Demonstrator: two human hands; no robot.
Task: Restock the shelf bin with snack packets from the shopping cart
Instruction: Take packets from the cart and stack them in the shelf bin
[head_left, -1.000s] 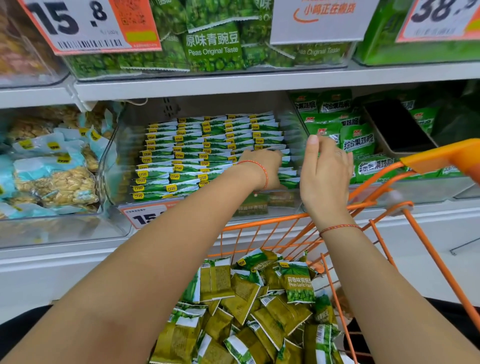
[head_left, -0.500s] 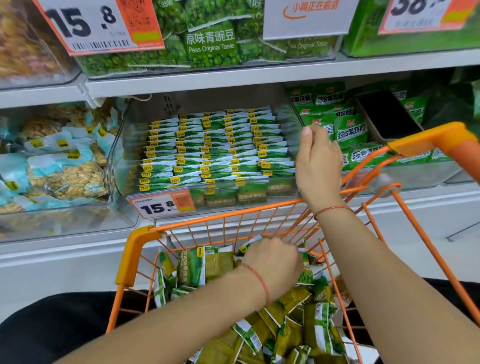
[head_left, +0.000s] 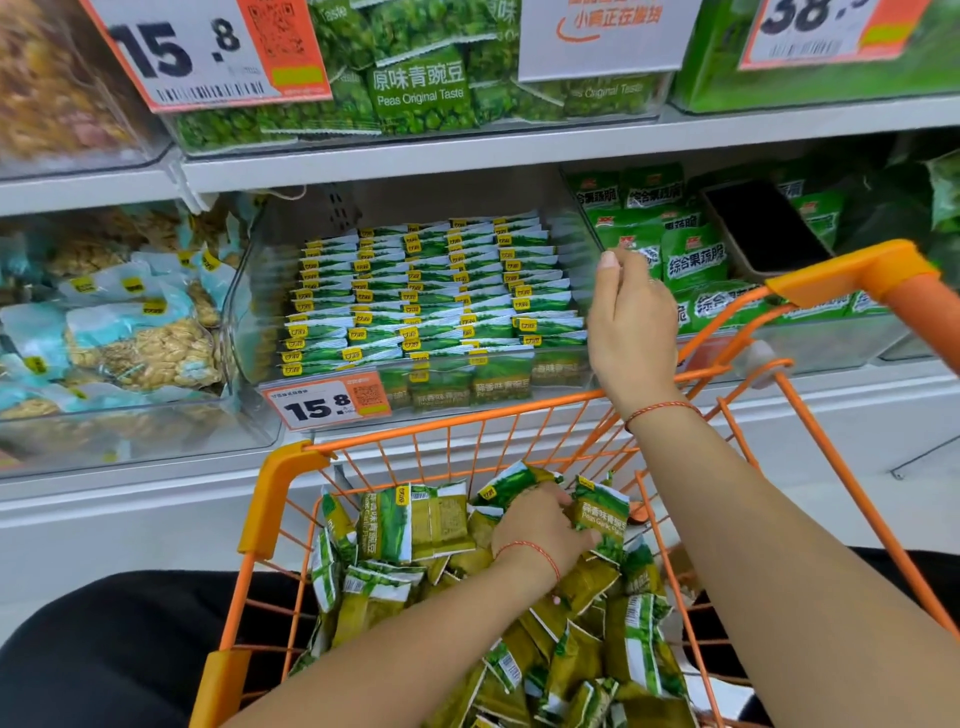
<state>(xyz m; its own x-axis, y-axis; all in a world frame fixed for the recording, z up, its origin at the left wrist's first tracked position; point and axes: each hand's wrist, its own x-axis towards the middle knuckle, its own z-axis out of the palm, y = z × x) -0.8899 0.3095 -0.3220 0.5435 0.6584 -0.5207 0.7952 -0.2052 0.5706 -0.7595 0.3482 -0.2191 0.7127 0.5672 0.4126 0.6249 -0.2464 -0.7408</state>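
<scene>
Over cart (head_left: 280, 499), left hand (head_left: 540, 530) on packet (head_left: 602, 519)

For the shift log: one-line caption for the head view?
Left hand grips a garlic-pea packet in the orange cart; right hand hovers by the stocked shelf bin.

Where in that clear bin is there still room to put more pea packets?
Free patches in the bin: the strip between its left wall and the packet rows, and behind the back row. The rows themselves are tightly packed; right hand hovers at the right edge.
</scene>
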